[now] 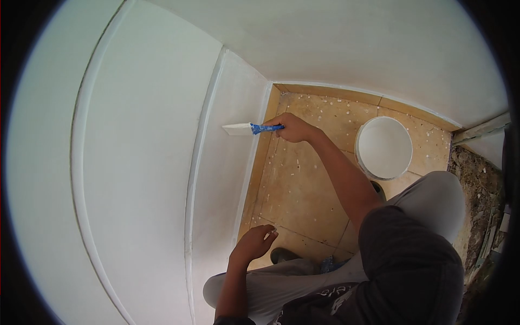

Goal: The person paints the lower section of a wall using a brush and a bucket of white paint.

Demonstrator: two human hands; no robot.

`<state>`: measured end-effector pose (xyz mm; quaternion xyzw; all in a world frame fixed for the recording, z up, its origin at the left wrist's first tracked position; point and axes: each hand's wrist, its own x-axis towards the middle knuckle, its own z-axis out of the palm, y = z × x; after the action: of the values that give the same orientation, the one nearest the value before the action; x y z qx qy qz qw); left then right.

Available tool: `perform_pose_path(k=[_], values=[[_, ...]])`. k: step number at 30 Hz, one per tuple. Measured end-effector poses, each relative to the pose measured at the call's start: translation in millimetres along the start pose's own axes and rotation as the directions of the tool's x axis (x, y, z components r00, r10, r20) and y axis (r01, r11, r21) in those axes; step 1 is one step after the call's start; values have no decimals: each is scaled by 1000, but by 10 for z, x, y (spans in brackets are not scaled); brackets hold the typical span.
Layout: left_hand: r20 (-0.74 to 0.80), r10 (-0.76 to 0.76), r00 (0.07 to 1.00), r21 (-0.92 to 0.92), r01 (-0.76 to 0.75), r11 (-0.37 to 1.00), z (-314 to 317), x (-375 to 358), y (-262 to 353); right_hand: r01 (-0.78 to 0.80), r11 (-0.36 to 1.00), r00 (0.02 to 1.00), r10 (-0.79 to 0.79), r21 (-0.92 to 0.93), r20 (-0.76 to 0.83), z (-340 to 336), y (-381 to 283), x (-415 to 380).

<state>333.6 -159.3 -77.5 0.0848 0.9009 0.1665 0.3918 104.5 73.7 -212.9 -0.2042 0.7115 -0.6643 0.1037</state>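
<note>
My right hand [293, 128] is closed around the blue handle of a paintbrush [238, 129]. The brush's wide white head points left and overlaps the low white wall section [230, 103] beside the floor. My left hand [254, 243] is lower down, over my bent knee and near the same wall, with its fingers curled together. A small whitish bit shows at its fingertips, too small to make out. To the right of my right forearm stands a round white bucket [384, 147] on the tiles, its inside white.
Tan floor tiles [303, 184] are spotted with white drips. A tan skirting strip [336, 93] runs along the foot of the walls. Beyond the tile edge at right lie soil and debris [476, 189]. A blue item [328, 264] lies by my legs.
</note>
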Motion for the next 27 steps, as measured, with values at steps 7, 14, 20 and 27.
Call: perform_pose_path(k=[7,14,20,27], values=[[33,-27,999,2,27,1000,120,66,-215,-218,943,815,34,-252,-579,-675,-55,527],[81,-103,991,34,100,994,61,126,-181,-376,855,803,109,-356,-586,-376,40,828],[100,-106,989,34,103,994,29,58,-117,-196,921,825,-30,-336,-565,499,171,743],[135,-70,988,53,63,997,-32,42,29,8,988,932,-63,-154,-358,1882,71,-239]])
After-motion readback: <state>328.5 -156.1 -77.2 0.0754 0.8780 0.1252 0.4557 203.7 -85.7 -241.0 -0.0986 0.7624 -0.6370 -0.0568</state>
